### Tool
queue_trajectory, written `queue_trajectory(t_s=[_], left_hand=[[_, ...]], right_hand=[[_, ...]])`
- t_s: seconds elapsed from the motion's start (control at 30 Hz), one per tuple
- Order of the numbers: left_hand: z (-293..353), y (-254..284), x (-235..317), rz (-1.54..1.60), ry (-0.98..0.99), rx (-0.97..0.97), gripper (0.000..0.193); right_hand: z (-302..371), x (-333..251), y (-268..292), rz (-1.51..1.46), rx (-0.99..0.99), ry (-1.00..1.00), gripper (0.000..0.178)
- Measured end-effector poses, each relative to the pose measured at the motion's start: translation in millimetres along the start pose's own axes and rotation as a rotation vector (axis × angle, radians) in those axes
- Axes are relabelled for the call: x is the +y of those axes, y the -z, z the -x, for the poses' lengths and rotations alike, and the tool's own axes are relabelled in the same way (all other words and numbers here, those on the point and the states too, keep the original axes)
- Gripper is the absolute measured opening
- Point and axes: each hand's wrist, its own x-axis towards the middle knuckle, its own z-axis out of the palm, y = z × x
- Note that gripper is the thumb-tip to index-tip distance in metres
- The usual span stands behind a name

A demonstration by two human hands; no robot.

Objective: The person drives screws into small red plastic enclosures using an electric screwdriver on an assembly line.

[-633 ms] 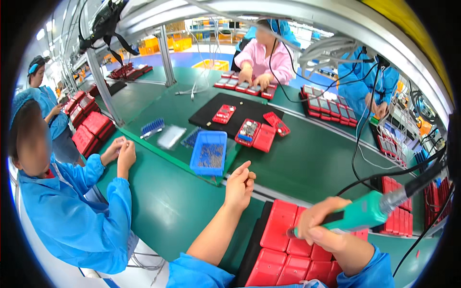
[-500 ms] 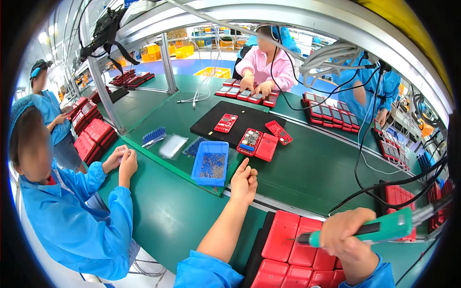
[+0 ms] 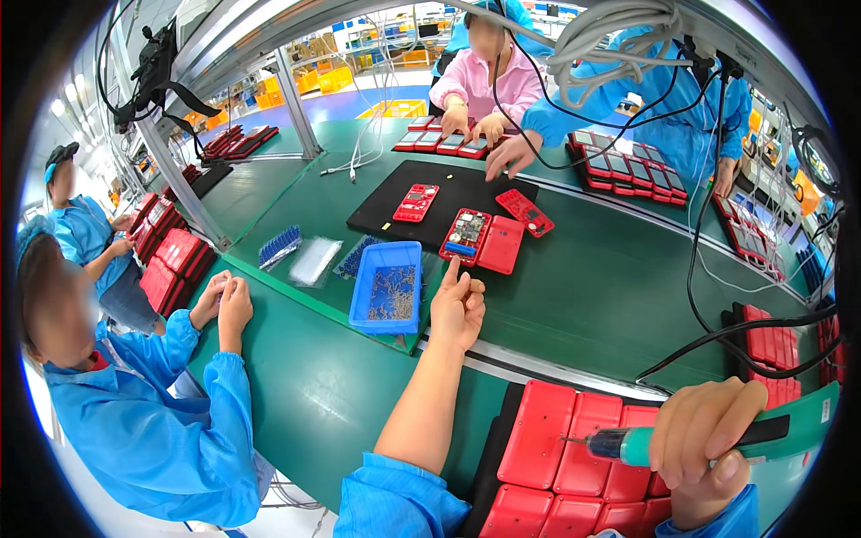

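My right hand (image 3: 704, 444) grips a green electric screwdriver (image 3: 785, 428), its bit pointing left above the rows of red plastic housings (image 3: 535, 421) on a black mat. Ahead, my left hand (image 3: 458, 309) has its index finger stretched toward the near edge of an opened red device (image 3: 465, 235); the other fingers curl loosely, and I see nothing held in them. The fingertip seems to touch that edge. Inside the device are a circuit board and a blue part, and a red cover (image 3: 500, 246) lies against its right side. A blue bin (image 3: 386, 289) of small screws stands left of the hand.
Two red parts with boards, one left (image 3: 416, 203) and one right (image 3: 524, 212), lie on a black mat (image 3: 377, 208). Co-workers sit left and across; a blue-sleeved hand (image 3: 513, 156) reaches over the far mat edge. Black cables (image 3: 695, 354) hang at right.
My left fingertip has come to the opened device's near edge. The screwdriver has shifted right with my right hand. A co-worker's blue-sleeved arm now reaches in from the far right.
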Motion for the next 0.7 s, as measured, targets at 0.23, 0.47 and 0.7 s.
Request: queue_trajectory(t_s=[0.23, 0.47, 0.7], left_hand=[[3, -6, 0, -0.019, 0.017, 0.061, 0.029], [35, -22, 8, -0.038, 0.058, 0.167, 0.022], [116, -75, 25, -0.105, 0.18, 0.09, 0.017]], right_hand=[[-1, -2, 16, -0.076, -0.088, 0.019, 0.022], [1, -8, 1, 0.0, 0.029, 0.053, 0.021], [1, -9, 8, 0.05, 0.068, 0.09, 0.019]])
